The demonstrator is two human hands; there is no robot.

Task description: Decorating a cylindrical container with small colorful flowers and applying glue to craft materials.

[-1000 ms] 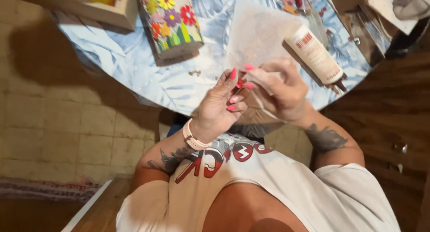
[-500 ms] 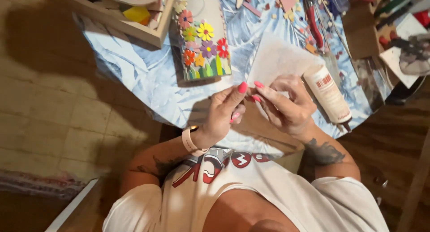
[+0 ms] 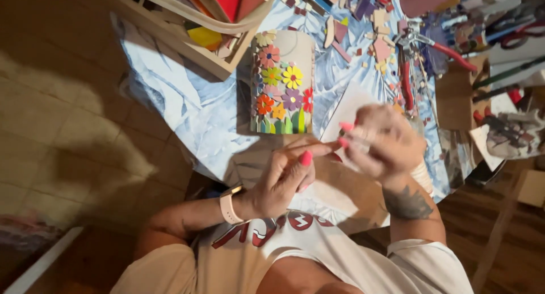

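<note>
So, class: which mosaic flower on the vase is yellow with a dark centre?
The yellow flower, in the upper right of the cluster on the vase; its neighbours are pink, green, purple, orange and red.

Head view, looking down. Left hand (image 3: 286, 177), at centre, with pink nails and a pale wristband, extends its fingers (image 3: 304, 157) toward the blurred right hand (image 3: 380, 143) at 3 o'clock; whether the right hand holds anything cannot be told. At 12 o'clock of the hands stands an upright pale cylindrical vase covered in multicoloured mosaic flowers (image 3: 282, 84) on the desk draped in blue-and-white leaf-print cloth (image 3: 187, 109). Red-handled pliers (image 3: 407, 81) lie at 2 o'clock among scattered tile pieces; a wooden tray (image 3: 193, 52) sits at 11 o'clock.
</note>
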